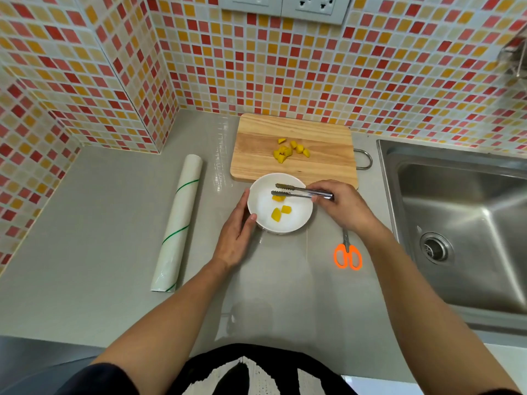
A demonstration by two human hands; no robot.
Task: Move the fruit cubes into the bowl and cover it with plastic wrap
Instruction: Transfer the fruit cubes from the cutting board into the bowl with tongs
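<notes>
A white bowl point(296, 220) stands on the grey counter just in front of a wooden cutting board point(256, 155). Three yellow fruit cubes point(276, 214) lie inside the bowl. Several more fruit cubes point(288, 151) sit in a loose pile on the board. My right hand point(342, 208) grips metal tongs point(296, 191) whose tips hover over the bowl, slightly apart, with nothing between them. My left hand point(235, 232) rests against the bowl's left rim with its fingers straight. A roll of plastic wrap point(178, 223) lies on the counter to the left.
Orange-handled scissors point(348, 256) lie on the counter under my right wrist. A steel sink point(462, 223) fills the right side. Tiled walls close off the back and left. Bare counter point(99, 223) stretches to the left of the roll.
</notes>
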